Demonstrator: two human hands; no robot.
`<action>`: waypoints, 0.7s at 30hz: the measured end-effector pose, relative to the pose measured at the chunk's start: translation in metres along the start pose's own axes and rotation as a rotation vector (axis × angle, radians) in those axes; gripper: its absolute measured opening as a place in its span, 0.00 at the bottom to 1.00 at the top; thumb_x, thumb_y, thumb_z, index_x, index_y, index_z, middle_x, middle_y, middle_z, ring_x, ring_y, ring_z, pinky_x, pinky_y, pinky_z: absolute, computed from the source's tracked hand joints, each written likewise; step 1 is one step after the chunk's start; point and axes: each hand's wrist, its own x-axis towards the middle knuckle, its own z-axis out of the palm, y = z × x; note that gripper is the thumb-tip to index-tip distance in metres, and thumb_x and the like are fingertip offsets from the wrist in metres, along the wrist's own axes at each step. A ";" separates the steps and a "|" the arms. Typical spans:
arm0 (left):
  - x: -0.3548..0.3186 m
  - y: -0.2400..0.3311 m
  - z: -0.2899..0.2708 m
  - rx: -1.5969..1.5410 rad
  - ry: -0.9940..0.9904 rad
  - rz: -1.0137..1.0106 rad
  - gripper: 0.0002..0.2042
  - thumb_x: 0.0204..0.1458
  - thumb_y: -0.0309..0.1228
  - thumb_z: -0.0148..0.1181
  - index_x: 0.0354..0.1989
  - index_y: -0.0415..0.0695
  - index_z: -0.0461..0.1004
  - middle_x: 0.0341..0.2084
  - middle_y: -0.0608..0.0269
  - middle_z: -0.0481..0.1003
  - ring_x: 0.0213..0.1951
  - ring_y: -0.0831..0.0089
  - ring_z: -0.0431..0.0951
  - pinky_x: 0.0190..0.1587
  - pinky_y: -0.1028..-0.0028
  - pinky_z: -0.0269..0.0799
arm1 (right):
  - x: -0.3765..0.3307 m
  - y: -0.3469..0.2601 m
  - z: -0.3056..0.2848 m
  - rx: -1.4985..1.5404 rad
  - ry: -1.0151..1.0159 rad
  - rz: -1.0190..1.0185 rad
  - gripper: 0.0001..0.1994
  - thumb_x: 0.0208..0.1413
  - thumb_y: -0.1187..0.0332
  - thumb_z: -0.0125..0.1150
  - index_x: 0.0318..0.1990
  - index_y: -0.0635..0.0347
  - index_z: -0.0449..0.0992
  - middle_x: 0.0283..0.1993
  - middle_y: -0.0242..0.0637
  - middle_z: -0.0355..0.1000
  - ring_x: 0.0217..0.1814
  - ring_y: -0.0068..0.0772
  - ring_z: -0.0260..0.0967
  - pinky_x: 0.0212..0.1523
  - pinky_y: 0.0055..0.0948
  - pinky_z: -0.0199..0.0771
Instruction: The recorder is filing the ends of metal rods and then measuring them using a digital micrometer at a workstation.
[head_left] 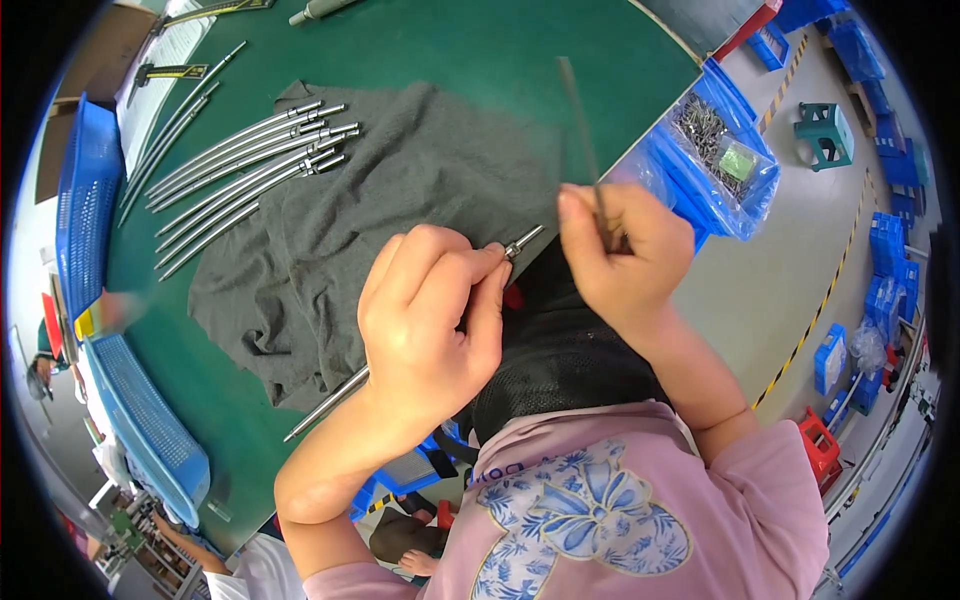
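My left hand is closed around a long, shiny metal rod, whose narrow stepped end sticks out past the thumb and forefinger. The rod's other end passes under my wrist. In my right hand, closed just right of that stepped end, is a thin, dark, straight strip, pointing up and blurred by motion; its exact kind cannot be made out. The strip and the rod are apart. Beneath my left hand lies a crumpled grey cloth. Several similar metal rods rest side by side, stepped ends on the cloth.
More thin rods lie at the left on the green table, near calipers. Blue baskets line the left edge. A blue bin of small metal parts stands right. Beyond are a green stool and a red stool.
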 end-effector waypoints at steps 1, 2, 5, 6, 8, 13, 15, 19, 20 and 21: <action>0.000 0.000 0.000 0.013 -0.002 0.003 0.08 0.33 0.16 0.63 0.24 0.39 0.73 0.21 0.61 0.68 0.22 0.65 0.68 0.24 0.71 0.63 | 0.002 0.003 -0.003 -0.031 0.022 -0.011 0.05 0.45 0.75 0.66 0.23 0.60 0.75 0.14 0.28 0.65 0.12 0.14 0.59 0.14 0.18 0.56; 0.000 0.000 0.000 0.027 -0.003 0.005 0.09 0.33 0.16 0.63 0.24 0.39 0.73 0.21 0.61 0.68 0.22 0.65 0.68 0.24 0.71 0.63 | 0.004 0.004 -0.006 -0.062 0.043 -0.021 0.05 0.44 0.75 0.67 0.24 0.60 0.75 0.13 0.27 0.65 0.13 0.11 0.58 0.14 0.17 0.55; 0.000 0.001 -0.002 0.024 -0.031 -0.007 0.09 0.32 0.17 0.64 0.25 0.39 0.73 0.22 0.61 0.68 0.22 0.65 0.68 0.24 0.70 0.63 | 0.005 0.006 -0.013 0.081 0.118 0.156 0.04 0.44 0.77 0.66 0.27 0.60 0.77 0.13 0.24 0.63 0.13 0.08 0.54 0.14 0.16 0.51; 0.000 0.001 -0.002 0.024 -0.031 -0.006 0.09 0.32 0.17 0.64 0.25 0.39 0.73 0.22 0.61 0.68 0.22 0.65 0.68 0.24 0.70 0.63 | 0.004 0.005 -0.015 0.081 0.118 0.156 0.04 0.44 0.77 0.66 0.27 0.60 0.77 0.13 0.24 0.63 0.13 0.08 0.54 0.14 0.16 0.51; 0.001 0.002 -0.003 0.022 -0.039 -0.018 0.10 0.32 0.17 0.64 0.26 0.39 0.73 0.22 0.61 0.68 0.22 0.65 0.68 0.24 0.70 0.63 | -0.001 0.001 -0.018 0.036 0.007 -0.046 0.06 0.43 0.78 0.65 0.30 0.59 0.77 0.12 0.23 0.60 0.12 0.08 0.51 0.13 0.15 0.48; 0.000 0.004 -0.005 0.004 -0.093 -0.102 0.10 0.33 0.18 0.64 0.26 0.40 0.72 0.22 0.61 0.67 0.22 0.65 0.68 0.24 0.70 0.63 | 0.001 -0.011 -0.016 0.133 -0.321 0.086 0.08 0.43 0.79 0.63 0.33 0.59 0.77 0.10 0.24 0.56 0.11 0.12 0.50 0.14 0.19 0.48; 0.001 0.004 -0.006 -0.004 -0.109 -0.111 0.10 0.33 0.19 0.65 0.25 0.40 0.72 0.22 0.61 0.67 0.22 0.65 0.68 0.24 0.70 0.63 | 0.002 -0.006 -0.018 0.164 -0.388 0.140 0.07 0.44 0.79 0.62 0.33 0.61 0.77 0.11 0.24 0.55 0.12 0.12 0.49 0.16 0.19 0.49; 0.004 0.003 -0.011 -0.045 -0.176 -0.129 0.08 0.36 0.20 0.65 0.25 0.40 0.72 0.22 0.61 0.68 0.23 0.64 0.69 0.25 0.70 0.64 | 0.011 0.000 -0.023 0.336 -0.522 0.305 0.06 0.44 0.79 0.62 0.32 0.62 0.76 0.12 0.24 0.55 0.14 0.12 0.48 0.18 0.19 0.50; 0.004 0.003 -0.011 -0.082 -0.200 -0.154 0.07 0.36 0.20 0.65 0.24 0.40 0.72 0.21 0.61 0.68 0.23 0.64 0.70 0.25 0.70 0.64 | 0.012 0.001 -0.023 0.345 -0.541 0.287 0.06 0.44 0.78 0.62 0.32 0.62 0.76 0.13 0.24 0.56 0.15 0.12 0.48 0.18 0.19 0.50; 0.004 0.003 -0.011 -0.082 -0.201 -0.152 0.07 0.36 0.20 0.65 0.24 0.40 0.72 0.21 0.61 0.68 0.23 0.64 0.70 0.25 0.70 0.64 | 0.012 0.002 -0.023 0.353 -0.561 0.270 0.06 0.45 0.77 0.63 0.32 0.63 0.76 0.14 0.24 0.56 0.16 0.13 0.49 0.18 0.19 0.50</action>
